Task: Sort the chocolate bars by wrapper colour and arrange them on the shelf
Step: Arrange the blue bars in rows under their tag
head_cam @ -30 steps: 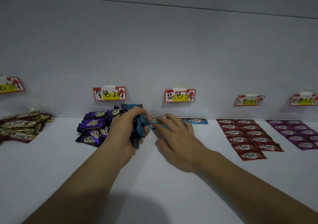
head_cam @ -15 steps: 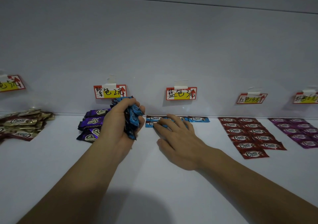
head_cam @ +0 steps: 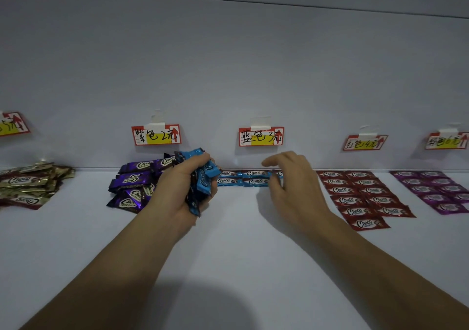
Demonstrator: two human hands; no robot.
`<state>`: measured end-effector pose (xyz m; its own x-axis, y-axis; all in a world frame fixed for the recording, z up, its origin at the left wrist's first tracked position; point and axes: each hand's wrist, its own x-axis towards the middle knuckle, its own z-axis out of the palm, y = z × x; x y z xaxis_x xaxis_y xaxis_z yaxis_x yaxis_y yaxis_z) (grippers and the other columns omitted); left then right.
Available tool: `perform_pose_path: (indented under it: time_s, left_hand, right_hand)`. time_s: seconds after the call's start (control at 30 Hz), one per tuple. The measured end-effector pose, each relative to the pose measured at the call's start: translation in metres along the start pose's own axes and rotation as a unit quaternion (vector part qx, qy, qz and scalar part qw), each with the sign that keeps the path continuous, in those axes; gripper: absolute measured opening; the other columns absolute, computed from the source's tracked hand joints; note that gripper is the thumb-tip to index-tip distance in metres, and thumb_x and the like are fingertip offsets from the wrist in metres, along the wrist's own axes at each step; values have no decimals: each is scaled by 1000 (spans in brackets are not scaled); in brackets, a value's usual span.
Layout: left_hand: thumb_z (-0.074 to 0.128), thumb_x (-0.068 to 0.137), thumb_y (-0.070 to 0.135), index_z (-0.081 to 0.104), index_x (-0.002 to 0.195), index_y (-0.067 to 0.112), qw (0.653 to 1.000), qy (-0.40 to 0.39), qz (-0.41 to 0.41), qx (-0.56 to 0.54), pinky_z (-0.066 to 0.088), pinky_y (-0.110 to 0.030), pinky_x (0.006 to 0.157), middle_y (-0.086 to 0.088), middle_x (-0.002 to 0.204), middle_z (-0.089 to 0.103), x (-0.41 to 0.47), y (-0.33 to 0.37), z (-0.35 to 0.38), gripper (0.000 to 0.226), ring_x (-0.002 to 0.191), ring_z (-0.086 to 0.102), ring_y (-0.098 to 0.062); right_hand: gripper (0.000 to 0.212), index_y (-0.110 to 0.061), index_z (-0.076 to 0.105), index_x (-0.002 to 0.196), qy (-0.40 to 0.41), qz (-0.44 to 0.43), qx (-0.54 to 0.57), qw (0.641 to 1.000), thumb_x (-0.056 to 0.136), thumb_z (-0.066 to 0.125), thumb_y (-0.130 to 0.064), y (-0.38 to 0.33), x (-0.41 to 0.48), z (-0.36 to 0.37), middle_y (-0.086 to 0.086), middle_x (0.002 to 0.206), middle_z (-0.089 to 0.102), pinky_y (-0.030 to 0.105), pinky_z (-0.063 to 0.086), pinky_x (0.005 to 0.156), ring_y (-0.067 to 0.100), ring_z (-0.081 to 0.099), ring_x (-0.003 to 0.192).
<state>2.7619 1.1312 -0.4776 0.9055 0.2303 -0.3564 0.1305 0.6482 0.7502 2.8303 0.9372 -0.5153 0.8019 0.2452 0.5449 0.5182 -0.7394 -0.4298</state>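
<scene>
My left hand (head_cam: 179,190) grips a bunch of blue-wrapped chocolate bars (head_cam: 204,177) just above the white shelf (head_cam: 228,253). To its right, several blue bars (head_cam: 243,178) lie flat in two rows against the back wall, under the blue price label (head_cam: 261,136). My right hand (head_cam: 297,190) hovers over the right end of those rows with its fingers loosely curved and holds nothing; it hides the bars beneath it.
A loose heap of purple bars (head_cam: 134,185) lies left of my left hand under its label (head_cam: 156,134). Gold bars (head_cam: 28,185) are piled at the far left. Red bars (head_cam: 360,195) and magenta bars (head_cam: 436,190) lie in neat rows at the right.
My right hand has lifted off the laid blue bars and shifted right, fingers raised. My left hand with its bunch has barely moved.
</scene>
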Motion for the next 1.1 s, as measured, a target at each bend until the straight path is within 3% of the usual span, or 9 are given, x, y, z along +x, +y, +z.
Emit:
perform_pose_path:
  time_s: [0.07, 0.13, 0.23, 0.33, 0.5, 0.67, 0.8, 0.93, 1.1]
  left_hand:
    - [76, 87, 19, 72, 92, 7, 1000, -3, -6, 14, 52, -21, 42, -7, 82, 73, 0, -2, -1, 14, 61, 65, -14]
    - [78, 83, 23, 73, 94, 6, 999, -7, -14, 52, 51, -20, 42, -8, 78, 72, -1, -6, 1, 20, 54, 61, -14]
    - [82, 74, 26, 71, 110, 3, 992, -57, 0, 113, 48, -24, 42, -12, 80, 71, -4, -15, 4, 43, 51, 58, -16]
    - [87, 63, 37, 75, 105, 11, 979, -123, 4, 165, 44, -27, 49, -16, 91, 72, -8, -22, 6, 51, 61, 59, -21]
    - [86, 63, 46, 74, 108, 14, 972, -144, -13, 187, 42, -25, 49, -17, 94, 72, -7, -27, 6, 56, 68, 56, -22]
    - [86, 66, 19, 72, 100, 5, 983, -117, -24, 143, 45, -24, 44, -13, 76, 62, -5, -28, 9, 40, 64, 56, -18]
    - [66, 83, -10, 67, 107, -2, 987, -105, -32, 119, 49, -26, 48, -15, 78, 63, -3, -30, 8, 26, 69, 58, -20]
    - [55, 90, -1, 67, 108, -3, 984, -130, -83, 84, 52, -23, 49, -12, 85, 69, -3, -30, 7, 22, 71, 64, -17]
    - [58, 92, 9, 63, 124, -3, 985, -121, -106, 66, 48, -18, 40, -9, 81, 72, -6, -30, 9, 34, 60, 66, -11]
  right_hand:
    - [21, -22, 68, 110, -8, 13, 34, 999, 95, 59, -10, 4, -3, -4, -10, 104, 63, 25, 45, 84, 5, 51, 98]
    - [14, -22, 69, 107, -24, 35, 167, 985, 97, 62, -14, -3, -5, -12, -10, 95, 66, 15, 46, 72, 4, 60, 90]
    - [18, -23, 67, 108, -95, 66, 348, 930, 91, 72, -23, -24, -4, -22, -4, 89, 69, 27, 57, 70, 13, 67, 84]
    - [35, -18, 66, 112, -121, 62, 384, 913, 81, 82, -16, -36, -7, -25, 6, 90, 71, 38, 62, 74, 27, 70, 83]
    - [41, -11, 67, 116, -147, 91, 428, 887, 80, 78, 3, -32, -4, -37, 10, 87, 73, 33, 61, 74, 23, 71, 77]
    - [21, -13, 73, 95, -70, 139, 371, 916, 86, 68, 6, -18, 10, -55, 4, 88, 72, 34, 62, 77, 21, 73, 82]
    - [30, -34, 72, 89, -40, 130, 152, 979, 92, 63, -5, 18, 21, -70, -7, 95, 71, 22, 57, 64, 14, 68, 88]
    - [36, -36, 62, 106, -76, 88, 47, 992, 87, 72, -7, 33, 21, -68, -10, 92, 67, 11, 52, 71, 5, 64, 86]
    - [40, -35, 56, 111, -98, 54, 13, 994, 86, 76, -10, 32, 20, -58, -12, 93, 62, 5, 45, 67, 3, 60, 80]
